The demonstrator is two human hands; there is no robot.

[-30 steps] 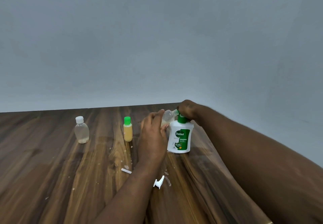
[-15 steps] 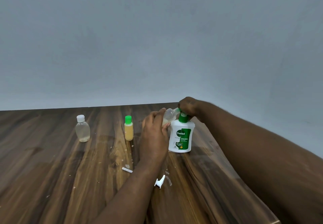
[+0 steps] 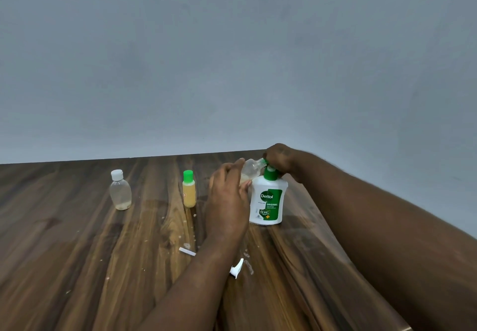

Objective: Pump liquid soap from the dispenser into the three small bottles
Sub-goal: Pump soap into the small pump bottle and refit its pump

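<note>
A white soap dispenser [image 3: 268, 201] with a green label and green pump stands on the wooden table [image 3: 77, 253]. My right hand [image 3: 280, 159] covers the pump head from above, fingers curled over it. My left hand [image 3: 228, 196] holds a small clear bottle [image 3: 251, 168] tilted, its open neck at the pump spout; a little yellowish liquid shows inside it. A small bottle with a green cap [image 3: 189, 189], filled with yellow soap, stands to the left. Farther left stands a clear bottle with a white cap [image 3: 120, 190], with a little liquid at its bottom.
A white cap [image 3: 237, 268] lies on the table by my left forearm, and a small white strip [image 3: 187, 252] lies left of it. Soap drops speckle the wood around them. A plain grey wall rises behind the table; the table's right edge runs under my right arm.
My right hand and the pump head have risen slightly since a second ago. The tilted bottle stays at the spout, and the view has shifted a little.
</note>
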